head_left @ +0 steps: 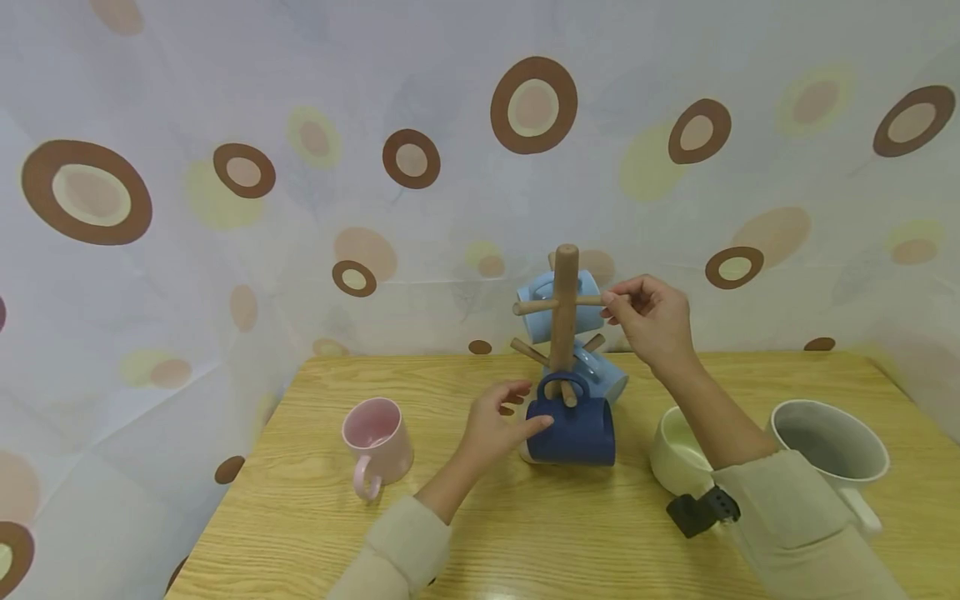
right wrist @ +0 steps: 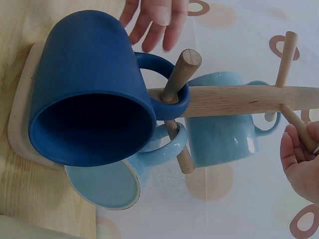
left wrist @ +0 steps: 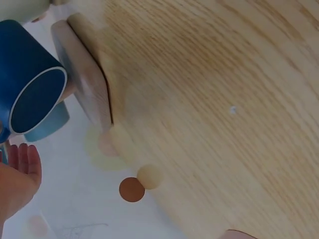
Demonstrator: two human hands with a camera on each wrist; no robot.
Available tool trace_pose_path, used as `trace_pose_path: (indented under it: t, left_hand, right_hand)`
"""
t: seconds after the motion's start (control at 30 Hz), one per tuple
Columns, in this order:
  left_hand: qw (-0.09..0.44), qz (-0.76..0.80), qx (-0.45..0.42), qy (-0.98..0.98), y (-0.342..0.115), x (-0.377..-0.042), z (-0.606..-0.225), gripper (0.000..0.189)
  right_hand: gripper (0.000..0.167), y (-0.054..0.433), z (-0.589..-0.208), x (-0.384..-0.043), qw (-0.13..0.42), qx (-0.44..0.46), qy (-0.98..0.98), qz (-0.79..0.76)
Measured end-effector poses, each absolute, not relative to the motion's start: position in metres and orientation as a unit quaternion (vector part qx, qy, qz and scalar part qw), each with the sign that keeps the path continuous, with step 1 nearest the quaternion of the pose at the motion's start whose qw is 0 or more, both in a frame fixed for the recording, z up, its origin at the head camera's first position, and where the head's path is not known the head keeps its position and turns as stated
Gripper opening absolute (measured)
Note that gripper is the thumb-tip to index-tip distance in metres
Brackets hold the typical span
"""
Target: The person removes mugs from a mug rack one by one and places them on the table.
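Observation:
A wooden mug tree (head_left: pixel 565 325) stands on the table with several mugs hanging from its pegs. The dark blue mug (head_left: pixel 573 432) hangs by its handle on a low front peg, lying sideways. Beside it my left hand (head_left: pixel 491 429) is held with loosely spread fingers; those fingers (right wrist: pixel 153 37) show near the mug's base in the right wrist view. My right hand (head_left: pixel 654 325) pinches the end of an upper right peg (right wrist: pixel 298 130) between thumb and fingers. Two light blue mugs hang behind the post, an upper mug (right wrist: pixel 222 137) and a lower mug (right wrist: pixel 107 186).
A pink mug (head_left: pixel 386 442) stands upright on the left of the wooden table (head_left: pixel 300 533). To the right are a pale green mug (head_left: pixel 667 458), partly behind my right forearm, and a larger white mug (head_left: pixel 817 467). A patterned cloth (head_left: pixel 450 217) hangs behind.

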State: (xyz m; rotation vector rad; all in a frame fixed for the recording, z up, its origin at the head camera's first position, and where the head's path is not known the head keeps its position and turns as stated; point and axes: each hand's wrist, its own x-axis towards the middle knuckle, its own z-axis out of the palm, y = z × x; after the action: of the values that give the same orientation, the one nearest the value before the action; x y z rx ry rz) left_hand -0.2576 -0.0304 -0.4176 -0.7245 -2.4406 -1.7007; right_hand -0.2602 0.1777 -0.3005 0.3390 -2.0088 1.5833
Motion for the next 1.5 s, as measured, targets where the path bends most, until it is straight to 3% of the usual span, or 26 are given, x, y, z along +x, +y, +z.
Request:
trace_pose_path:
  t: [0.27,0.57,1.0,1.23,1.5]
  left_hand:
    - [-0.061,-0.517,-0.242,-0.819,-0.026,-0.262,-0.422,0.080]
    - [-0.144,-0.514,-0.228,-0.815,-0.020,-0.272,-0.428,0.087]
    - [-0.177,-0.551,-0.224,-0.784,-0.021,-0.280,-0.435,0.071]
    - [-0.195,-0.523,-0.231,-0.797,-0.020,-0.278,-0.434,0.081]
    - [-0.161,-0.436,-0.262,-0.846,-0.018,-0.277,-0.432,0.086]
  right_hand:
    - [0.015,0.178,-0.301,-0.261,0.283,0.136,-0.738,0.598]
    - [0.017,0.178,-0.302,-0.259,0.286,0.132,-0.738,0.596]
    - [0.014,0.177,-0.302,-0.257,0.285,0.132,-0.735,0.601]
    - [0.014,0.176,-0.301,-0.256,0.289,0.129,-0.735,0.599]
    - [0.014,0.175,-0.301,-0.256,0.287,0.130,-0.728,0.608]
